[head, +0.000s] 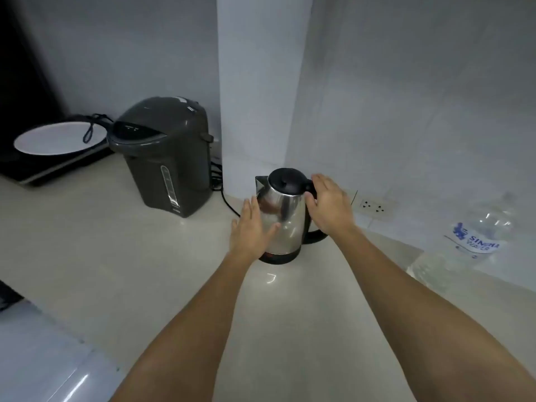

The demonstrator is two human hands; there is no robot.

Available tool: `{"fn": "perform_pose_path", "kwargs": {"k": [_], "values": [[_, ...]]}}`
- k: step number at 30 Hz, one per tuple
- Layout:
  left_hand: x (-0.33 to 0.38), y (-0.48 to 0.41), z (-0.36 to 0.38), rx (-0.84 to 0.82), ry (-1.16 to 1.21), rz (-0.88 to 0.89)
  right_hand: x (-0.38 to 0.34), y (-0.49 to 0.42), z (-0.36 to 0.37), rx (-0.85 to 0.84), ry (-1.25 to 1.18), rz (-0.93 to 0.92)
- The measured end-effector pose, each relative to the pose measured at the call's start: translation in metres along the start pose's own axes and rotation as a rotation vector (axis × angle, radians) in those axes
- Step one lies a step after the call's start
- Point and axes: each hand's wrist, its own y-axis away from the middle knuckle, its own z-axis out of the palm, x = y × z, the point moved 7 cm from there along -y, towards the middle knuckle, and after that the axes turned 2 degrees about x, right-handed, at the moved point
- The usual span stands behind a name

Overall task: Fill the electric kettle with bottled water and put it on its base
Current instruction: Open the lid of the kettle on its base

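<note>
Pale stone countertop (121, 256) meeting white walls at a projecting white column (255, 91). A dark grey hot-water dispenser (165, 158) stands left of the column; further left, a white plate (58, 139) rests on a black appliance (43, 169). A wall socket (374, 206) sits low on the right wall.

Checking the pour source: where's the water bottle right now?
In the head view, the Singha water bottle sits at the far right on the counter, against the wall below the wall socket, right of the kettle.
</note>
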Motion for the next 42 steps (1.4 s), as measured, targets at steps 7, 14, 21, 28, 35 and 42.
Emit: {"fn": "perform_pose_path", "kwargs": {"k": [7,14,21,28,35,42], "values": [[-0.012,-0.017,0.013,-0.042,0.131,0.013,-0.004,-0.015,0.019,0.016,-0.007,0.039],[-0.011,-0.020,0.020,-0.012,0.270,0.045,-0.007,-0.025,0.018,0.044,-0.013,0.120],[-0.015,-0.024,0.025,-0.019,0.295,0.012,-0.019,-0.042,0.023,-0.029,0.039,0.243],[-0.015,-0.027,0.027,-0.043,0.278,-0.011,-0.029,-0.041,0.017,0.019,0.095,0.308],[-0.016,-0.027,0.027,-0.054,0.269,-0.004,-0.030,-0.040,0.015,0.074,0.037,0.307],[-0.018,-0.027,0.029,-0.060,0.274,-0.010,-0.030,-0.042,0.016,0.105,0.022,0.285]]}}
